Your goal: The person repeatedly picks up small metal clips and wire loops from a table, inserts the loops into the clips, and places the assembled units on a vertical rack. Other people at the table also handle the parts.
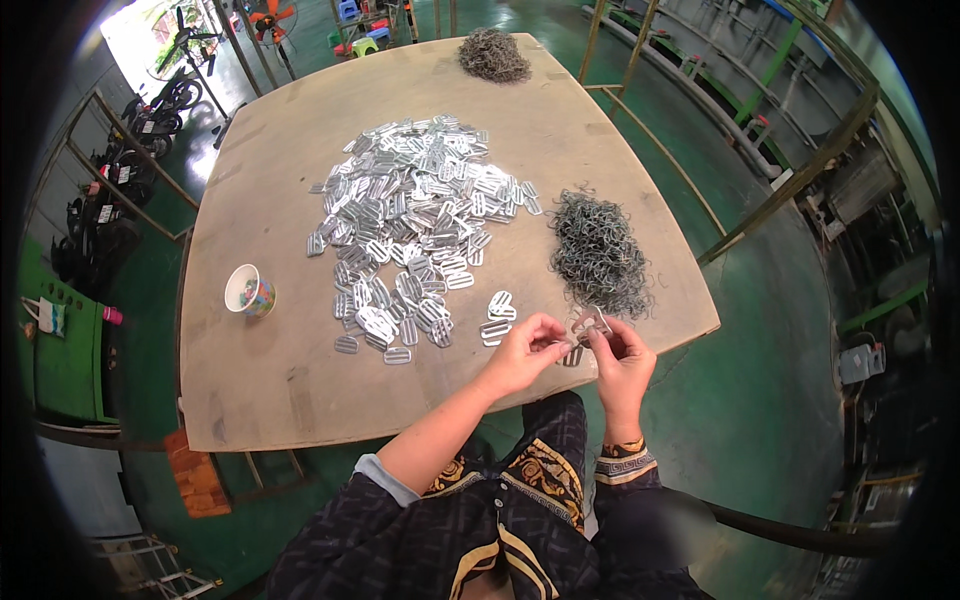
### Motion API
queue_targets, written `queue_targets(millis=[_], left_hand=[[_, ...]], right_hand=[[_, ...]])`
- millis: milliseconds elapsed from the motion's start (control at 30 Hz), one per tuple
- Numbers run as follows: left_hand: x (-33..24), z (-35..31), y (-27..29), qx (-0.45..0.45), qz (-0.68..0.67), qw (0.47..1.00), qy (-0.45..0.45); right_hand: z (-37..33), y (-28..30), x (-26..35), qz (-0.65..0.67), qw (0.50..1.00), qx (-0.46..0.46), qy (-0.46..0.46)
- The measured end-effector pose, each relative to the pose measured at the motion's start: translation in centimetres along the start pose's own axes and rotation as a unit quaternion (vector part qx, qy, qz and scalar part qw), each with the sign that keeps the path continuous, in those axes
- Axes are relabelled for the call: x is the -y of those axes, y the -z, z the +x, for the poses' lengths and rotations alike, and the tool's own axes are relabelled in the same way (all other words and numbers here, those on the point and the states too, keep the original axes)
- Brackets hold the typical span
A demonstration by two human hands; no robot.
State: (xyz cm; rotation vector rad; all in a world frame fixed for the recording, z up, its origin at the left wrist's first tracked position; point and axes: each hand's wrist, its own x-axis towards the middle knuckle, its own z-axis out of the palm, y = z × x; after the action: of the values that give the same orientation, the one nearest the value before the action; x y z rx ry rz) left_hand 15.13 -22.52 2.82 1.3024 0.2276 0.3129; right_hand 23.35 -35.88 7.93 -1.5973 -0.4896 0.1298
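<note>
My left hand (528, 357) is closed in a pinch at the table's near edge, its fingertips close to a small metal slotted buckle (572, 356). Beside it, my right hand (622, 366) pinches a small shiny metal piece (592, 322), whose exact kind is partly hidden by the fingers. Just left of the hands lie a few loose slotted buckles (494, 329). A large spread heap of silver slotted buckles (420, 200) covers the table's middle. Beyond my right hand sits a tangled pile of dark wire hooks (600, 250).
A brownish pile of thin metal pieces (494, 55) lies at the far edge of the table (280, 390). A patterned paper cup (250, 292) stands on the left. Metal frames (690, 190) rise beside the table, and an orange stool (195, 475) is below its left corner.
</note>
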Motion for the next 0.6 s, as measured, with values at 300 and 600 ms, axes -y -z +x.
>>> queue_targets(millis=[300, 600], left_hand=[[2.9, 1.3, 6.5, -0.082, 0.612, 0.757, -0.214], [6.1, 3.9, -3.2, 0.039, 0.610, 0.725, -0.317]], right_hand=[[2.2, 3.9, 0.5, -0.078, 0.995, -0.046, 0.041], [2.7, 6.7, 1.0, -0.087, 0.991, -0.097, 0.038]])
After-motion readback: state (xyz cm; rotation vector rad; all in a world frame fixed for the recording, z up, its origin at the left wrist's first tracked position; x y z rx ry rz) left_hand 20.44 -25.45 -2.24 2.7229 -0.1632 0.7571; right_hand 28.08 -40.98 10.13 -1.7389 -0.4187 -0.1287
